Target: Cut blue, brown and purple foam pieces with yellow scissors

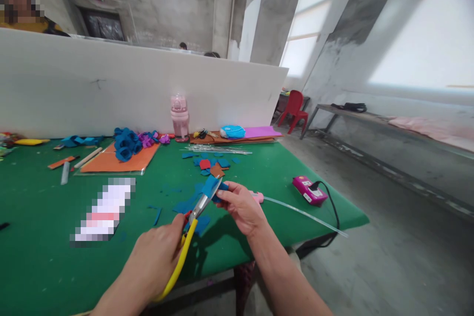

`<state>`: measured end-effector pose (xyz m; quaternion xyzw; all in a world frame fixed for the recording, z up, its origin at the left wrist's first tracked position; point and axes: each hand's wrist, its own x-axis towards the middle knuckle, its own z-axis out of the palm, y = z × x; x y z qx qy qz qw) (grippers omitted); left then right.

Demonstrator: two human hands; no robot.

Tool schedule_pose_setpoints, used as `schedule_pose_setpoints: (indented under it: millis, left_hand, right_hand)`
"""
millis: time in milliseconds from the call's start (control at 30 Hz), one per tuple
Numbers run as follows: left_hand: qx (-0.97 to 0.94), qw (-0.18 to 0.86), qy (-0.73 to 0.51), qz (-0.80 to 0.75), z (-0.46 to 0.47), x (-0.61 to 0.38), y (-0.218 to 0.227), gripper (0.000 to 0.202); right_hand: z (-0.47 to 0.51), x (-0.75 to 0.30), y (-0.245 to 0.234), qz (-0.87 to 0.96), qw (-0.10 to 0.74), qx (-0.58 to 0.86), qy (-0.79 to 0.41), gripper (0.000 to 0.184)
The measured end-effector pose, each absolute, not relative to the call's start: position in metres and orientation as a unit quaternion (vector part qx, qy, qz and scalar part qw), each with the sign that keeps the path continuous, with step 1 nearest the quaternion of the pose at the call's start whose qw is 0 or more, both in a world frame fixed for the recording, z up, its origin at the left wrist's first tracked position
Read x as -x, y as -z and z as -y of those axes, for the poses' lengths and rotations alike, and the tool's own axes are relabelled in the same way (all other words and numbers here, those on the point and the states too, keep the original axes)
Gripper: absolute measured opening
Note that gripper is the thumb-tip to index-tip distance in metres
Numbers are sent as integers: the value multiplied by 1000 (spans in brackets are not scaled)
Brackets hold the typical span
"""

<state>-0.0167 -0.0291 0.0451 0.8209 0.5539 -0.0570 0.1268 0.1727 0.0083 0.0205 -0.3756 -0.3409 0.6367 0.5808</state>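
My left hand (pixel 157 252) is wrapped round a pair of scissors (pixel 200 209) with yellow and red handles. The blades point up and away, against a blue piece of crepe paper or felt (pixel 210 186). Between the fingertips and thumb of my right hand (pixel 242 206), part of that blue material is pinched. Blue scraps (pixel 187 203) lie on the green table beneath the scissors. Just beyond the blades are a brown piece (pixel 217 172) and a red piece (pixel 205 164). Partly hidden behind my right hand is a pink tool (pixel 258 197), with a long clear stick (pixel 303 216) running from it.
At the right, a magenta power strip (pixel 310 190) has a black cord hanging off the table edge. A pink bottle (pixel 179 118) stands against the white partition (pixel 148 79). Blue paper flowers (pixel 127 144) rest on an orange sheet (pixel 107 162). Thin wires (pixel 218 149) lie at the back.
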Motion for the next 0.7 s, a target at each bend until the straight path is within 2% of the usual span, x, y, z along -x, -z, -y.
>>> schedule_pose_setpoints:
  millis: [700]
  left_hand:
    - [-831, 160, 17, -533, 30, 21, -35, 27]
  right_hand:
    - [-9, -174, -20, 338, 569, 358, -659, 22]
